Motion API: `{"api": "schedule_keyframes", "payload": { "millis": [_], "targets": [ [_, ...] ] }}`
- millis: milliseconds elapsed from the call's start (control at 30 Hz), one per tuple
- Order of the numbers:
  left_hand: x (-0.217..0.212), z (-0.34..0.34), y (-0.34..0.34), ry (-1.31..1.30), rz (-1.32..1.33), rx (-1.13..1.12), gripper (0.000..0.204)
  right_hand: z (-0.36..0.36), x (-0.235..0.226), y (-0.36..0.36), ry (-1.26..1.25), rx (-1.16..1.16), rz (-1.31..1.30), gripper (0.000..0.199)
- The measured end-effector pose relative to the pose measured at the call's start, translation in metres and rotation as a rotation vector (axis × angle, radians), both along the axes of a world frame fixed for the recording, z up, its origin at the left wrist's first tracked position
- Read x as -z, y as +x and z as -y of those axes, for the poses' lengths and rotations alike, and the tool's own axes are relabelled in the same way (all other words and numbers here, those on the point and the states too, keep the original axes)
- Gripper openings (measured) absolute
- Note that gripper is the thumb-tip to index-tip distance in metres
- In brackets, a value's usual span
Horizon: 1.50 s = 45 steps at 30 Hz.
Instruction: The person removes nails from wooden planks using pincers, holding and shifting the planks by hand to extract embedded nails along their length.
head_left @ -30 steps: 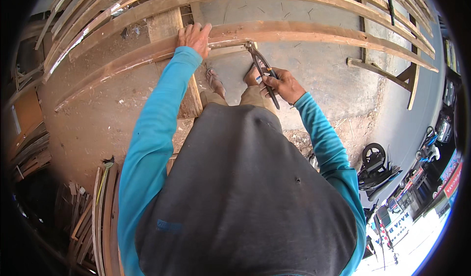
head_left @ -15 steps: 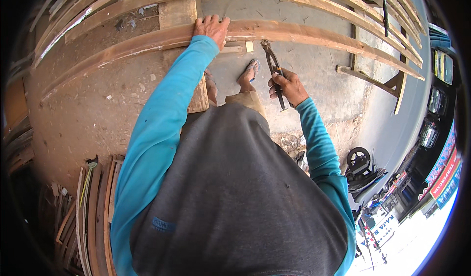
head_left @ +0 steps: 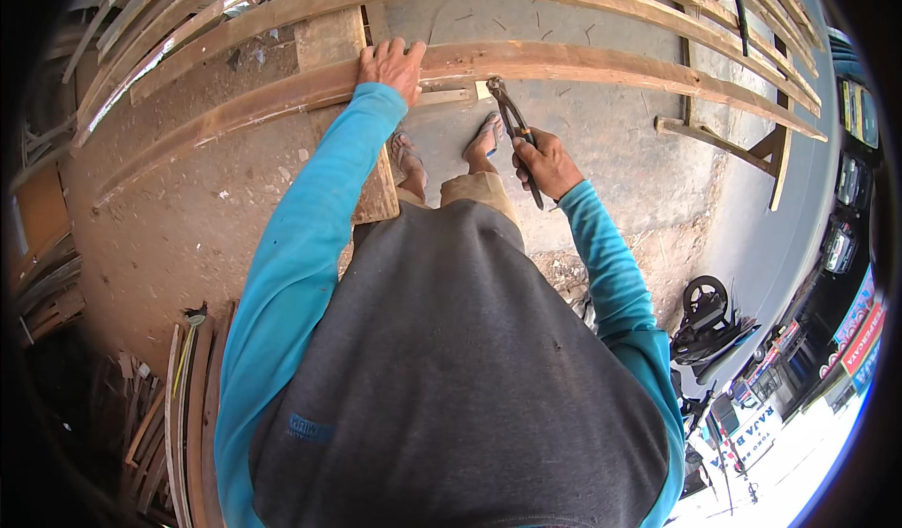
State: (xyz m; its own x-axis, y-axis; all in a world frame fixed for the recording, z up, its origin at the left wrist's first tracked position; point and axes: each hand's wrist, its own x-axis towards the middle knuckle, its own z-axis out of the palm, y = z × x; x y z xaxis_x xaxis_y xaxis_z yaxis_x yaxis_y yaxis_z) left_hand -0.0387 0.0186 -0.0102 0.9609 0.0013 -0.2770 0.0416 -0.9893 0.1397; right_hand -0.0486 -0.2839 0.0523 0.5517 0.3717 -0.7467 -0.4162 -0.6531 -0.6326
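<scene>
Concrete yard, stacked timber | left hand [head_left: 393, 63] lay flat, fingers apart, on plank [head_left: 583, 62] | right hand [head_left: 545, 163] clamped around pincers [head_left: 514, 126] at plank's edge

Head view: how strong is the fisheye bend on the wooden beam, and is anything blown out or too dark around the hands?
Head view: the long wooden beam arcs visibly toward the rim; the left hand on it and the right hand holding pincers are sharp in even daylight; the street at lower right is overexposed, the timber stack at far left sinks into shadow.
</scene>
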Motion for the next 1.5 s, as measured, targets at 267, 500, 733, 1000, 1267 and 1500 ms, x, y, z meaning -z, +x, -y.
{"api": "schedule_keyframes", "payload": {
  "millis": [267,500,733,1000,1267,1500],
  "targets": [
    [-0.003,-0.004,0.008,-0.027,-0.044,0.02,0.052,0.083,0.011,0.039,-0.259,-0.333,0.33,0.034],
    [0.01,0.002,-0.005,-0.012,0.117,0.001,0.062,-0.007,-0.008,-0.022,0.253,0.235,-0.123,0.058],
    [0.021,0.002,-0.006,-0.011,0.153,-0.008,0.052,-0.06,-0.003,-0.049,0.216,0.352,-0.11,0.034],
    [0.025,0.001,-0.008,-0.035,0.245,-0.015,0.039,-0.068,-0.005,-0.045,0.181,0.399,-0.096,0.033],
    [0.024,0.0,-0.013,-0.052,0.244,-0.021,0.034,-0.076,-0.026,-0.029,0.023,0.235,-0.117,0.022],
    [0.017,0.002,-0.007,-0.059,0.12,-0.004,0.052,-0.035,-0.011,0.002,-0.143,-0.228,0.141,0.03]
  ]
}}
